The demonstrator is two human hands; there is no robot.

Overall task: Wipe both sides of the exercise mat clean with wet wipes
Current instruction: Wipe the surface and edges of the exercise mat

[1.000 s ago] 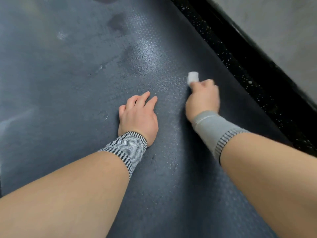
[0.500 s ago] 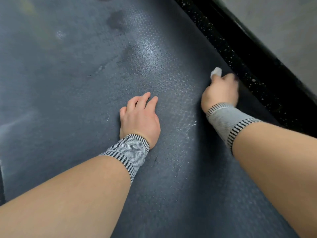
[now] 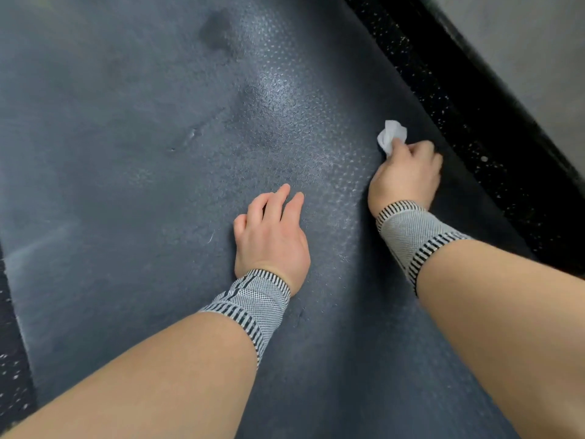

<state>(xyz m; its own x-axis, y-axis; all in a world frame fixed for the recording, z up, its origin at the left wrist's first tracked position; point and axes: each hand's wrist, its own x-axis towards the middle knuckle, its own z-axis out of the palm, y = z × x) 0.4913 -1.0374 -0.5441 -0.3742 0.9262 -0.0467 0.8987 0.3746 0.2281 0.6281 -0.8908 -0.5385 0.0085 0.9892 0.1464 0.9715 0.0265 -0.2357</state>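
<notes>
A dark blue-grey textured exercise mat (image 3: 133, 160) lies flat on the floor and fills most of the view. My right hand (image 3: 406, 177) grips a crumpled white wet wipe (image 3: 391, 136) and presses it on the mat close to its right edge. My left hand (image 3: 272, 232) rests flat on the middle of the mat with its fingers straight. Both wrists wear grey striped bands. A sheen and darker damp patches show on the mat ahead of my hands.
Black speckled floor (image 3: 468, 99) runs along the mat's right edge, with a grey wall (image 3: 531, 52) beyond it. A strip of the same floor (image 3: 12, 359) shows at the lower left past the mat's edge.
My right hand slid the wipe rightwards across the mat to its right edge over the first half second and has stayed there since. My left hand stayed in place.
</notes>
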